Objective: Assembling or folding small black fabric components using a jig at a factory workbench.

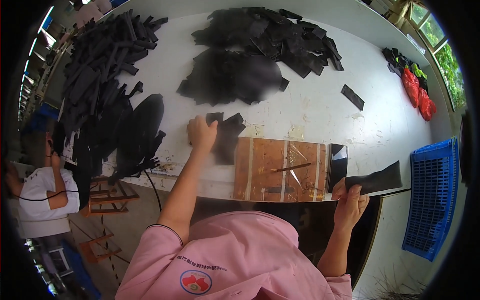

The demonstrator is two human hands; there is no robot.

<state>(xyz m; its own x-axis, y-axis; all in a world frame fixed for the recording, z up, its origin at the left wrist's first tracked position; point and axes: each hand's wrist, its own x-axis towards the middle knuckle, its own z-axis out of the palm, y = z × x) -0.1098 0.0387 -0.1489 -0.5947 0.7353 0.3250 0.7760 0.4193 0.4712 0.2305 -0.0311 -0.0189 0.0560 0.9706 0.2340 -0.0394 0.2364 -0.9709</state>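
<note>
My left hand is on the table at the left edge of a few overlapping black fabric pieces. Its fingers are curled at the cloth with the thumb on the right side, and the fingertips are partly hidden. Off the table's front edge, my right hand pinches one end of a flat black fabric strip, which sticks out to the right. Between the hands lies a brown wooden board with strips of tape and a thin dark stick-like tool on it. A dark phone-like slab lies beside the board.
Black pieces are heaped at the far middle and far left of the white table. A single black piece lies at right. Red plastic bags and a blue crate are further right. Another person sits at left.
</note>
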